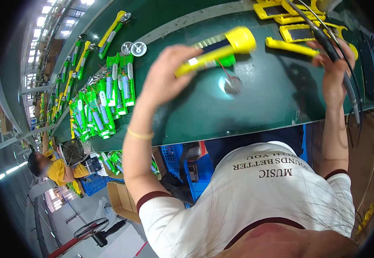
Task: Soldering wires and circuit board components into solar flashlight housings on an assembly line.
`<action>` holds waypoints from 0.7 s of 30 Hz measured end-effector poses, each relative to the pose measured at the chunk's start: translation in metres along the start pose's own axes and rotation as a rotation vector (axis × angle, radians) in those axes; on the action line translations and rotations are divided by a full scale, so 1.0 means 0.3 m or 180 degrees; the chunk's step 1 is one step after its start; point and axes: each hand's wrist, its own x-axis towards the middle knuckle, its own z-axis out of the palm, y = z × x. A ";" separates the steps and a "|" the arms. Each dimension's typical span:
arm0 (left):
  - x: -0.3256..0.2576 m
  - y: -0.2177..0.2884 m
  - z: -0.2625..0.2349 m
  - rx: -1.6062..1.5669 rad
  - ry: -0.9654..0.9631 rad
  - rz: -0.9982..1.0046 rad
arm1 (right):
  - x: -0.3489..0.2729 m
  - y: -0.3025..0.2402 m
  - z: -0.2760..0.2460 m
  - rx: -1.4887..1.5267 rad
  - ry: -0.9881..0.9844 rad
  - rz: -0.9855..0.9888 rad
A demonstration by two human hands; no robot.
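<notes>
My left hand (pixel 167 71) is closed around a yellow flashlight housing (pixel 242 39) with a dark panel along its side, held tilted above the green bench. A bright green part (pixel 226 61) shows beneath it. A thin red wire runs from there to a small round lamp piece (pixel 231 86), with a bright glow beside it on the bench. Toward the right, my right hand (pixel 335 69) grips a black corded stick-shaped tool (pixel 328 46); its exact kind is unclear. A long yellow strip-like part (pixel 291 46) reaches to the right fingertips; whether they touch it I cannot tell.
Several green flashlight bodies (pixel 103 105) are heaped at left, near two round reflectors (pixel 139 48). Yellow frames (pixel 296 32) lie at the far right. Beyond the left bench end are a black fan (pixel 72 152) and a person in yellow (pixel 58 170). A cardboard box (pixel 122 200) stands below.
</notes>
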 end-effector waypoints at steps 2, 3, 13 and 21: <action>0.103 -0.147 -0.046 -0.0122 0.0266 -0.0239 | -0.036 0.038 -0.041 -0.0125 0.0344 0.0188; 0.169 -0.231 -0.064 -0.0029 0.0291 -0.0408 | -0.055 0.053 -0.061 -0.0208 0.0470 0.0276; 0.501 -0.770 -0.229 -0.1150 -0.1338 -0.2524 | -0.166 0.150 -0.167 -0.0775 0.1430 0.0858; 0.963 -0.953 0.002 0.0704 0.0272 -0.2621 | -0.165 0.136 -0.126 -0.0007 0.1216 0.1419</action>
